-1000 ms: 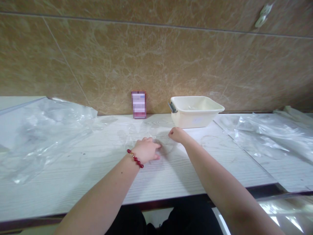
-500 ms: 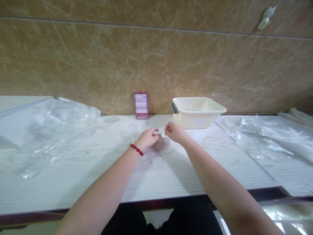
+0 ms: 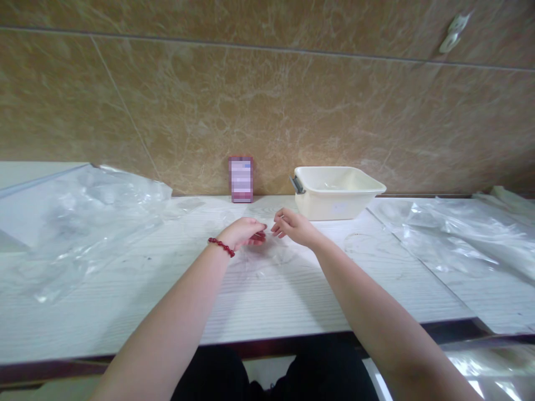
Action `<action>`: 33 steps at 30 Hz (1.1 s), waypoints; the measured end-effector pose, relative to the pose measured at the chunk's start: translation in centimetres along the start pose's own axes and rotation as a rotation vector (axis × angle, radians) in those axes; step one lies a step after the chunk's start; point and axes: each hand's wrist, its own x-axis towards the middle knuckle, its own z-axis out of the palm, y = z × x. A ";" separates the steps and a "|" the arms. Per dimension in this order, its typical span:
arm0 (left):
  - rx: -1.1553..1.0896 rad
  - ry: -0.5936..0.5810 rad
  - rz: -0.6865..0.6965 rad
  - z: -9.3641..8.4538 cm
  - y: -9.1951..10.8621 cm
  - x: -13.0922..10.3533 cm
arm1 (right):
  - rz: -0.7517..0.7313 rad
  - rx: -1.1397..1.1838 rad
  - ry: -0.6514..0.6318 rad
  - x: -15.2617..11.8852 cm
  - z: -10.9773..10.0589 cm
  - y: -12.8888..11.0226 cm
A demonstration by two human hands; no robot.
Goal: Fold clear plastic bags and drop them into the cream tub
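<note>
A thin clear plastic piece [image 3: 261,262] lies on the white wood-grain table [image 3: 267,317], under and in front of my hands. My left hand [image 3: 247,232], with a red bead bracelet [image 3: 221,245] at the wrist, is over its upper left part, fingers bent and close together; whether they pinch the film is too small to tell. Just to the right, my right hand [image 3: 289,225] has its fingers slightly spread and pointing left, with nothing visible in them. A small gap separates the two hands.
Behind my right hand stands a cream plastic bin [image 3: 334,203] with a grey handle. A phone [image 3: 241,179] leans on the brown marbled wall [image 3: 200,111]. Clear plastic sheets lie at the left [image 3: 112,206] and right [image 3: 451,228].
My left hand has shifted a little left. My right hand has moved slightly left and its closed fingers have opened out. The plastic between the hands now lies lower and flatter.
</note>
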 end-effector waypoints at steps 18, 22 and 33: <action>0.649 0.036 0.001 -1.9 -1.1 1.1 | -0.135 -0.607 -0.275 -0.7 -0.9 -0.5; 0.692 0.039 0.009 -1.8 -1.0 0.9 | -0.152 -0.615 -0.295 -0.6 -0.8 -0.2; 0.779 0.015 0.070 -2.2 -1.6 1.4 | -0.118 -0.686 -0.361 -0.3 -0.4 0.1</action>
